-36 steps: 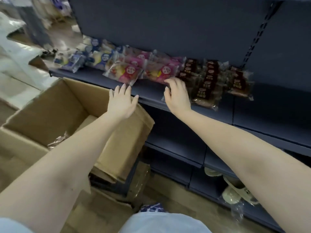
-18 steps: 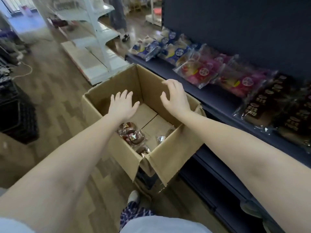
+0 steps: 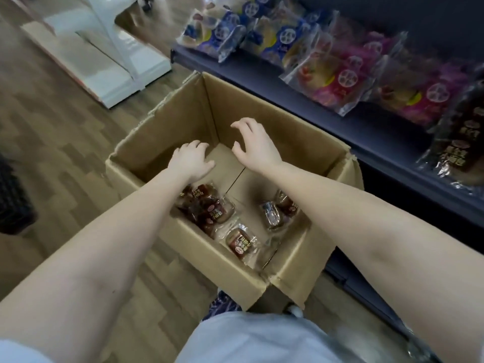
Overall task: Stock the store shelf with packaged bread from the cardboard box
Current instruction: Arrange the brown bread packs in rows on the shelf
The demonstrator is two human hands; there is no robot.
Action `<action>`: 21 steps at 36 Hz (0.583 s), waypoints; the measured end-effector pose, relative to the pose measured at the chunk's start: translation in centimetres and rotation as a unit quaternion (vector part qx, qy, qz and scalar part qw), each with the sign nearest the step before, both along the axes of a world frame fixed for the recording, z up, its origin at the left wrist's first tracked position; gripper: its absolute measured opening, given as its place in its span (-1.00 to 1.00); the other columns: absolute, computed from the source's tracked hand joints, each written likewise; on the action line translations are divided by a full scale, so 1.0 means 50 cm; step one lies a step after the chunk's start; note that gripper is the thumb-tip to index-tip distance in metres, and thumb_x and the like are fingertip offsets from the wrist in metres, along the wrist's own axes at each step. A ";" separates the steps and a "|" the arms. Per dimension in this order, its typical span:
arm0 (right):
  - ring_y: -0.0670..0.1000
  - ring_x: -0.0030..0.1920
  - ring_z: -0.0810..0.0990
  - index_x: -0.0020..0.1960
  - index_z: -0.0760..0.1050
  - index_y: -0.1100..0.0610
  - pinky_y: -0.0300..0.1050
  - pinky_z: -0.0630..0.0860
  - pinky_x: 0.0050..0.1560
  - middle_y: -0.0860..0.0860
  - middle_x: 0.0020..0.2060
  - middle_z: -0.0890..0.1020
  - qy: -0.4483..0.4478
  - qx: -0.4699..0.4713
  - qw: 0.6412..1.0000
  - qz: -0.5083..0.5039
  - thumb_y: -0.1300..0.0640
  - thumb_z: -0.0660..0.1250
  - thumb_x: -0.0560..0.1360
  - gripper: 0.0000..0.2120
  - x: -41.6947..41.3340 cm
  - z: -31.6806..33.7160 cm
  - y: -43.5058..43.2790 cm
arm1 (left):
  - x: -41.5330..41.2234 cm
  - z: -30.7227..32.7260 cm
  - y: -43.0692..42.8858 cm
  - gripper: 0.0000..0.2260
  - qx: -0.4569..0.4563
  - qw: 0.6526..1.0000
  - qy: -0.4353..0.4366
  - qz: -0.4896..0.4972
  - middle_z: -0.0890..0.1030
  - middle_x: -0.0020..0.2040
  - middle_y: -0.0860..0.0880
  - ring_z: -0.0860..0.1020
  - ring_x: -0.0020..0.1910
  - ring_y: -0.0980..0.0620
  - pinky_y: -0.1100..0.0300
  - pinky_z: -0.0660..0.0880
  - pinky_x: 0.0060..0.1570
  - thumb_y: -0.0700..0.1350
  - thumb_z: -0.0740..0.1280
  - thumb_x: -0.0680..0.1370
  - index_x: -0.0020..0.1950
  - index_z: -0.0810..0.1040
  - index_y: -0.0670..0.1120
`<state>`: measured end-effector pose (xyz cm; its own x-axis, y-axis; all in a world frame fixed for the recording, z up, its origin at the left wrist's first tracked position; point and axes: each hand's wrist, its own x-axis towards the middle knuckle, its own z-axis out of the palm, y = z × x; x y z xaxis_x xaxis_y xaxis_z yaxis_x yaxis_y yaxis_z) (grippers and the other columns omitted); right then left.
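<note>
The left hand point(image 3: 192, 161) and right hand point(image 3: 255, 149) hover over the open cardboard box point(image 3: 264, 108), each grip loosely spread and empty, above the bread packets point(image 3: 209, 210) lying on the box floor beside the stocked shelf point(image 3: 366, 137).

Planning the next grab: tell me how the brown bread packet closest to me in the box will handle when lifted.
The brown bread packet looks light: one small bun in thin film. The glossy film probably slips and crinkles, loose edges flopping. The bun likely squashes if pinched hard.
</note>
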<state>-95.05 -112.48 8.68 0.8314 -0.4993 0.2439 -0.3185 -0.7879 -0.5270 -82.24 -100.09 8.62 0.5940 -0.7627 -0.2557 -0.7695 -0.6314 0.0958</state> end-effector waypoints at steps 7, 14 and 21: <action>0.14 0.30 0.36 0.38 0.34 0.15 0.00 0.38 0.28 0.11 0.34 0.36 0.034 0.070 0.996 -0.039 0.20 0.19 0.51 -0.57 0.077 -0.062 0.032 | 0.068 -0.068 -0.031 -0.43 0.101 0.992 0.067 -0.036 0.34 0.45 -0.12 0.35 0.38 -0.15 -0.02 0.34 0.32 0.05 0.29 0.53 0.49 0.27 -0.10; 0.15 0.34 0.30 0.44 0.24 0.15 0.03 0.31 0.33 0.12 0.38 0.27 0.073 0.188 0.971 -0.125 0.21 0.22 0.52 -0.51 0.105 -0.144 0.070 | 0.139 -0.082 -0.069 -0.47 0.203 0.969 0.128 -0.062 0.46 0.31 -0.18 0.57 0.08 -0.14 0.09 0.55 -0.04 -0.07 0.28 0.54 0.50 0.26 -0.07; 0.14 0.40 0.25 0.45 0.22 0.12 -0.02 0.23 0.41 0.12 0.41 0.24 0.127 0.223 0.958 -0.131 0.11 0.35 0.50 -0.42 0.102 -0.226 0.078 | 0.165 -0.121 -0.116 -0.40 0.276 0.942 0.138 -0.129 0.49 0.26 -0.18 0.60 -0.06 -0.14 0.03 0.61 -0.08 -0.05 0.36 0.52 0.52 0.22 0.02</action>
